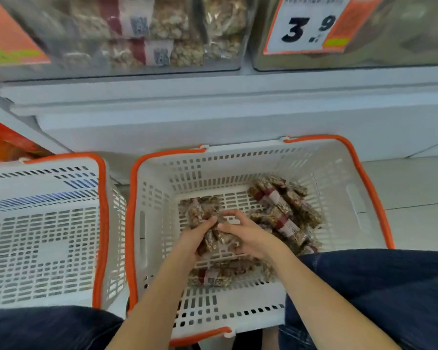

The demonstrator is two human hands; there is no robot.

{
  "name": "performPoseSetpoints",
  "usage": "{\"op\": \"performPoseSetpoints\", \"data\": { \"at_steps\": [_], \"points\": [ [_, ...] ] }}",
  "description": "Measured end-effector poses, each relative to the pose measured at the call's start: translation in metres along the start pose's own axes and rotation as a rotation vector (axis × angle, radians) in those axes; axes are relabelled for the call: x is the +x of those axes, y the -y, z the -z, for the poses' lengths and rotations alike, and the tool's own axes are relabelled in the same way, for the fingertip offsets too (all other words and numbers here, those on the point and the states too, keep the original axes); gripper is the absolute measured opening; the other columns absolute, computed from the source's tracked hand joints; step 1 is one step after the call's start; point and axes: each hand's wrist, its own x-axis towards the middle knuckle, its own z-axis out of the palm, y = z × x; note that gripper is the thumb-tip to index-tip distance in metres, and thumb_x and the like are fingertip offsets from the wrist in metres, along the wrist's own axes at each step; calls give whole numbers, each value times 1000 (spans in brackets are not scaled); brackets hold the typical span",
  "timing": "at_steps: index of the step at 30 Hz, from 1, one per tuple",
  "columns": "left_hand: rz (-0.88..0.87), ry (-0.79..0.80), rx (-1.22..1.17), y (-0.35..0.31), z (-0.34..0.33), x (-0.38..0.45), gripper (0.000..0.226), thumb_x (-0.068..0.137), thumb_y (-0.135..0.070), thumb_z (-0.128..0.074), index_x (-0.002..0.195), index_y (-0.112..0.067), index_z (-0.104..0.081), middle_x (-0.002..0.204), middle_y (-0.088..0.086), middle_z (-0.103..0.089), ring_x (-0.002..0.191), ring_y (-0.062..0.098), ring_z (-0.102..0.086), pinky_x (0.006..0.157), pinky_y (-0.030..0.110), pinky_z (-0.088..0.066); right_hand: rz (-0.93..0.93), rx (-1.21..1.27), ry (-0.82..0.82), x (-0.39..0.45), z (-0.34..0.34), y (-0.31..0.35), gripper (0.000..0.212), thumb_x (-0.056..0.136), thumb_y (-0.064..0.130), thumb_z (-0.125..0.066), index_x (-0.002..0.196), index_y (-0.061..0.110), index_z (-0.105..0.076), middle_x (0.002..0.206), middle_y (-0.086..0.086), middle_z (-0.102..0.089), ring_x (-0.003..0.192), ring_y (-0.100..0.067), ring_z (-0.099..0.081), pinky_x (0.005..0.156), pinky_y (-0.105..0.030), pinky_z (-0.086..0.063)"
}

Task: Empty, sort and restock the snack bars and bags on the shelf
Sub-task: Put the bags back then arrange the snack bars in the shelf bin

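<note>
A white basket [334,178] with orange rim stands on the floor before me, holding several clear-wrapped seed snack bars [281,205] with red-and-white labels. Both my hands reach into it. My left hand [196,238] grips a bundle of snack bars [208,242] from the left. My right hand [245,234] holds the same bundle from the right, fingers curled over it. More bars [213,276] lie under my wrists.
A second white basket [43,238] stands to the left with nothing inside. Above, clear shelf bins hold snack bags [162,29], and a price tag [306,24] reads 3.9. My knees in dark jeans [390,294] flank the basket.
</note>
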Motion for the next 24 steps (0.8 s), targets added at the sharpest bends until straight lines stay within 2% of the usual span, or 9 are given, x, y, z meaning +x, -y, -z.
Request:
{"op": "performPoseSetpoints", "data": {
  "at_steps": [2,4,7,9,13,16,19,21,24],
  "points": [
    [-150,-70,145,-13,3,-24,105,39,-67,-83,125,-14,-56,119,8,-65,105,27,-63,92,42,-52,50,-40,-4,-20,-2,14,48,85,20,-72,126,32,-50,107,-4,-63,72,-13,-62,65,-32,-49],
    [-243,-104,161,-31,3,-56,89,66,-58,-77,134,-9,-48,123,7,-60,111,27,-59,97,37,-47,105,-44,5,-43,-4,31,56,85,17,-72,134,26,-45,104,-4,-62,66,-13,-65,69,-35,-52],
    [-254,-28,-18,-55,8,-105,29,93,-33,-52,90,-5,-61,63,3,-63,61,22,-55,63,34,-48,216,-58,53,-85,-13,64,46,89,14,-66,129,21,-46,111,-4,-59,69,-13,-68,89,-48,-53],
    [-385,48,-26,-70,13,-137,25,94,-23,-47,75,-10,-55,45,-3,-55,43,17,-49,45,25,-41,295,-62,67,-119,-26,89,33,92,9,-60,119,22,-47,115,-6,-57,88,-20,-66,95,-56,-48],
    [-671,96,2,-96,30,-195,33,95,-13,-55,118,7,-44,64,7,-61,50,18,-64,44,28,-50,470,-191,61,-185,-54,132,48,91,4,-60,130,25,-41,103,-16,-65,94,-30,-66,63,-36,-55],
    [-750,194,-71,-112,47,-239,28,94,-13,-55,115,-14,-37,90,12,-63,74,30,-70,64,42,-56,666,-469,-106,-236,-79,159,56,92,13,-61,138,31,-35,95,-5,-62,79,-18,-62,69,-33,-51],
    [-746,306,-57,-129,57,-280,27,95,-7,-52,115,-14,-37,93,12,-63,68,25,-70,61,39,-56,859,-672,-160,-279,-109,176,56,99,25,-49,148,31,-23,108,11,-53,105,-21,-56,78,-26,-48],
    [-730,393,-66,-141,62,-301,31,94,-2,-47,122,-10,-37,95,15,-63,73,26,-69,63,40,-56,953,-701,-121,-292,-124,182,49,102,23,-39,148,31,-25,107,33,-39,116,-10,-45,77,-6,-42],
    [-739,592,-98,-148,69,-322,32,93,-3,-34,121,-6,-50,105,15,-65,88,28,-64,73,42,-57,996,-765,-96,-293,-137,189,58,98,23,-50,147,41,-25,132,26,-36,119,2,-43,85,-5,-40]
  ]
}}
